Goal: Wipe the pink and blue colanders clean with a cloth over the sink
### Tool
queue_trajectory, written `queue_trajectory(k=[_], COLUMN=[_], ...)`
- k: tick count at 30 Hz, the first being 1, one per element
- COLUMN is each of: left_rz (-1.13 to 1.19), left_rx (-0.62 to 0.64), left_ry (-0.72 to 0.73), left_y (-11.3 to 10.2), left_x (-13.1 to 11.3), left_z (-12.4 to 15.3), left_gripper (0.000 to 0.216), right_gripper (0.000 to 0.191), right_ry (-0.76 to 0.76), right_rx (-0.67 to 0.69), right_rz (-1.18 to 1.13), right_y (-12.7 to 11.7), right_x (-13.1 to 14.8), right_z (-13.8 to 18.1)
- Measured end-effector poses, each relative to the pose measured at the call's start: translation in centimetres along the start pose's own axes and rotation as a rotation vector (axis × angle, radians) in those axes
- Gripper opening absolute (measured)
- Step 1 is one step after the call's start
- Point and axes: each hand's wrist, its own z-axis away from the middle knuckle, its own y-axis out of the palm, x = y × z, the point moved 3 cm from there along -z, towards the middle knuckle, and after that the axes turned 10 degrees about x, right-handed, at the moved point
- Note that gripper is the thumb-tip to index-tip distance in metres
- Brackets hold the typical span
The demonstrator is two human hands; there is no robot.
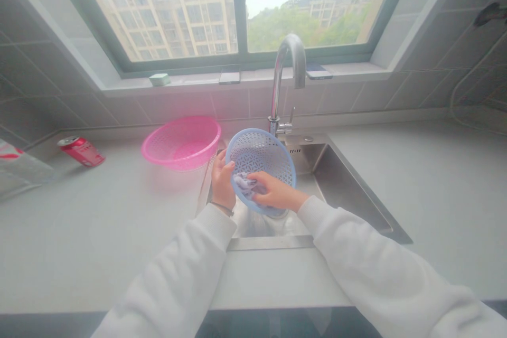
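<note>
Over the steel sink (340, 185), my left hand (223, 180) grips the near-left rim of a blue perforated plastic basket (261, 156), holding it tilted up. My right hand (275, 191) is inside the basket, with its fingers pressed on a crumpled grey-blue cloth (244, 186). The cloth lies against the basket's inner wall and is partly hidden by my fingers. The basket's lower edge is hidden behind my hands and hangs above the sink bottom.
A pink plastic basket (180, 142) sits on the white counter (99, 232) left of the sink. A chrome faucet (285, 63) rises behind the blue basket. A red can (81, 151) lies on its side further left, near a plastic bag (19, 169). Small items stand on the windowsill.
</note>
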Motion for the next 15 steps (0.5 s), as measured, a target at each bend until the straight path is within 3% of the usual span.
queue_trajectory(k=[4, 9, 12, 15], left_rz=[0.020, 0.092, 0.130, 0.110], left_rx=[-0.037, 0.057, 0.205, 0.314], left_ry=[-0.004, -0.041, -0.053, -0.061], left_y=[-0.4, 0.0, 1.0, 1.8], left_x=[0.0, 0.5, 1.0, 1.3], left_z=[-0.1, -0.3, 0.0, 0.4], left_gripper=[0.045, 0.045, 0.048, 0.050], right_gripper=[0.069, 0.054, 0.039, 0.032], right_ry=[0.113, 0.113, 0.114, 0.056], right_rx=[0.085, 0.138, 0.062, -0.147], right_rz=[0.081, 0.043, -0.140, -0.536], right_y=[-0.5, -0.9, -0.7, -0.9], right_x=[0.2, 1.1, 1.3, 1.4], right_z=[0.3, 0.7, 0.6, 0.2])
